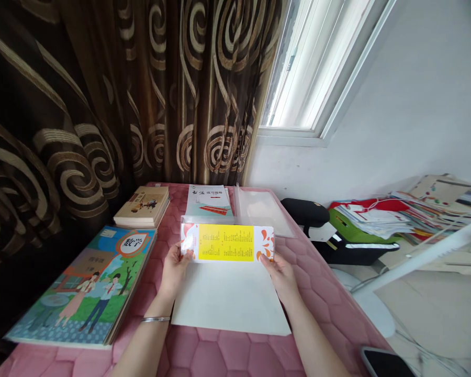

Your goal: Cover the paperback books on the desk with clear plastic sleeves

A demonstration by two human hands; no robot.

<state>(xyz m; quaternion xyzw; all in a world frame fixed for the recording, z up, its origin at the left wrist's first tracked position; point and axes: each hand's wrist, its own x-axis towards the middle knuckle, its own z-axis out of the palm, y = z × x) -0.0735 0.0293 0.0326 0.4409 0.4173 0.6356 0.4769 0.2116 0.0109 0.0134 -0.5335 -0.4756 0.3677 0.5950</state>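
A white printed sheet with a yellow text panel (225,243) and orange patterns at both ends is held up in front of me. Clear plastic shows along its top and right edges. My left hand (175,267) grips its left end, thumb on the front; the thumb of my right hand (280,272) presses on the right end. Below the panel, a plain white surface (227,301) lies on the pink quilted cover (212,356). I cannot tell whether it joins the printed piece. Just behind lies a booklet (209,199) with a pale teal cover, partly hidden.
To the left are a stack of textbooks (90,288) and a smaller stack of tan books (143,207). Clear plastic covers (262,209) lie at the back right. A phone (387,363) sits at the lower right, near a white lamp arm (419,262). Papers (371,220) are piled beyond.
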